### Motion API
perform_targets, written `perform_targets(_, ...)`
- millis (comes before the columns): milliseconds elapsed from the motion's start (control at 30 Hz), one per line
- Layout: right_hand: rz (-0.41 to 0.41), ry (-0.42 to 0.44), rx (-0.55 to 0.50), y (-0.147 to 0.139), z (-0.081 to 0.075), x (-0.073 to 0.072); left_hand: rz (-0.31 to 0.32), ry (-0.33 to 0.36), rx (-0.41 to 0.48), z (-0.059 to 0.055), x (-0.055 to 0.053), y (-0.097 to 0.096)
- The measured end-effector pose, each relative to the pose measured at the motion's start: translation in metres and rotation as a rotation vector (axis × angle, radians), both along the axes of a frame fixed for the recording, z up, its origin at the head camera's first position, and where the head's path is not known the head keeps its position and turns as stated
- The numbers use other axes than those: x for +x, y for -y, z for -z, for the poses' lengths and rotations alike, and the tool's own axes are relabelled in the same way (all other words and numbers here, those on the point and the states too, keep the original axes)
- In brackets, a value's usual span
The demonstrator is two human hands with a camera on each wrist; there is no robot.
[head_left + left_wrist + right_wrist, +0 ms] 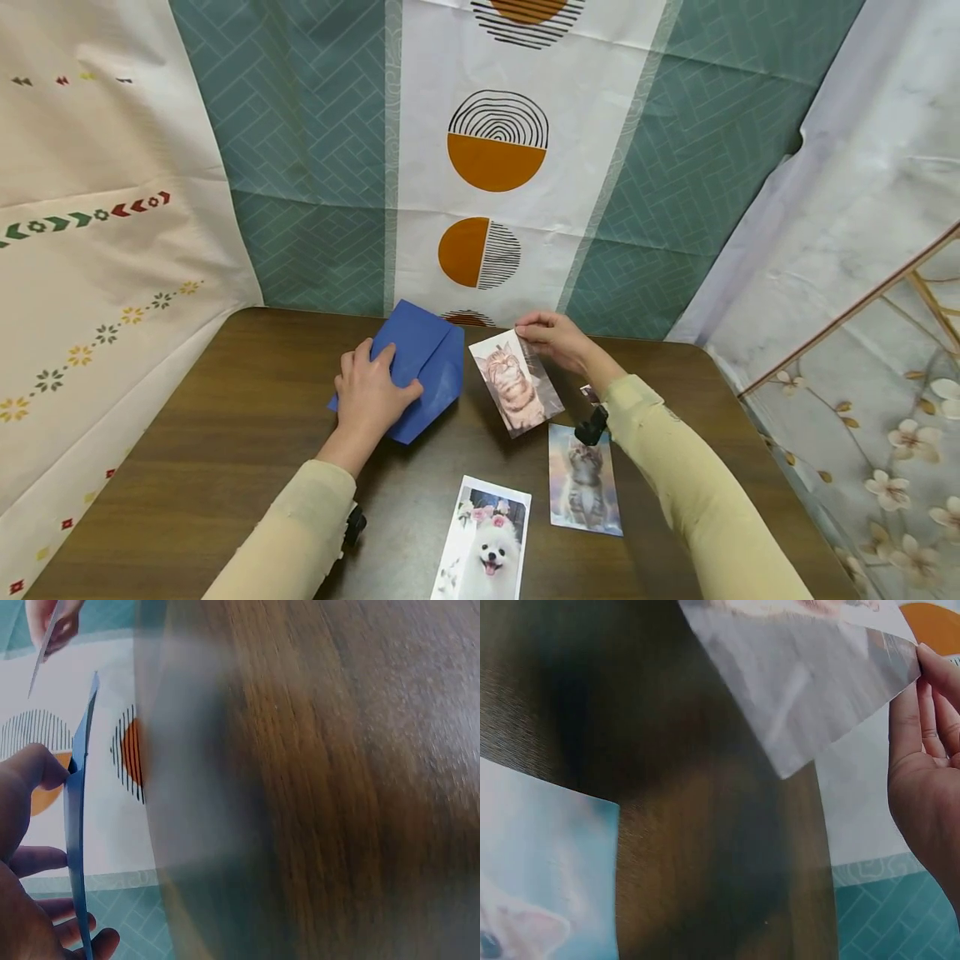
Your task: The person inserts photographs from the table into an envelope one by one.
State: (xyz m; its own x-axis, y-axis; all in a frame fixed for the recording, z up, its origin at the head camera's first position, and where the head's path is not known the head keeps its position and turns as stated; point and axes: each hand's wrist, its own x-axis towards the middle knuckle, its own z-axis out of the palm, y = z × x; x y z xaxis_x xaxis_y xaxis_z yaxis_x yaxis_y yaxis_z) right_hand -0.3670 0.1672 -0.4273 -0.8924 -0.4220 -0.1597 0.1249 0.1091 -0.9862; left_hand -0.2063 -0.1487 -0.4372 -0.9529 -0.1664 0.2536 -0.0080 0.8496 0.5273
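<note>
My left hand (pixel 371 392) grips a blue envelope (pixel 429 354) with a folded flap, held tilted above the left middle of the table. In the left wrist view the envelope (pixel 76 825) appears edge-on, with the thumb and fingers of my left hand (pixel 26 847) about its edge. To its right, my right hand (pixel 555 337) pinches the upper right corner of an orange tabby cat picture (pixel 513 385). The right wrist view shows that picture (pixel 802 690) between thumb and fingertips of my right hand (pixel 930 727), raised over the table.
On the brown table (pixel 202 467) lie a grey kitten picture (pixel 585 487) under my right forearm and a white fluffy dog picture (pixel 487 542) near the front. A small picture piece (pixel 589 393) shows beside my right wrist. A patterned curtain (pixel 315 167) hangs behind the table.
</note>
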Motion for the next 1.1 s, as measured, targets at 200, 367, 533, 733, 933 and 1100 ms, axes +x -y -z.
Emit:
perform_targets(200, -0.026, 0.018, -0.005, 0.015, 0.004, 0.008, -0.004, -0.021, 0.027, 0.001, -0.002, -0.002)
perform_targets(367, -0.028, 0.025, -0.009, 0.033, 0.009, 0.012, -0.011, -0.013, 0.038, 0.0, -0.002, -0.005)
perform_targets(533, -0.021, 0.011, -0.011, 0.046, 0.013, 0.014, -0.018, -0.01, 0.056, -0.002, -0.001, -0.01)
perform_targets(733, 0.046, -0.02, -0.026, 0.058, 0.016, 0.015, -0.028, -0.032, 0.069, -0.001, 0.0, -0.016)
perform_targets(933, 0.147, -0.055, -0.071, 0.069, 0.018, 0.017, -0.027, -0.029, 0.067, 0.0, 0.0, -0.019)
perform_targets(1100, 0.201, -0.073, -0.117, 0.078, 0.019, 0.022, -0.023, -0.017, 0.079, 0.0, -0.001, -0.02)
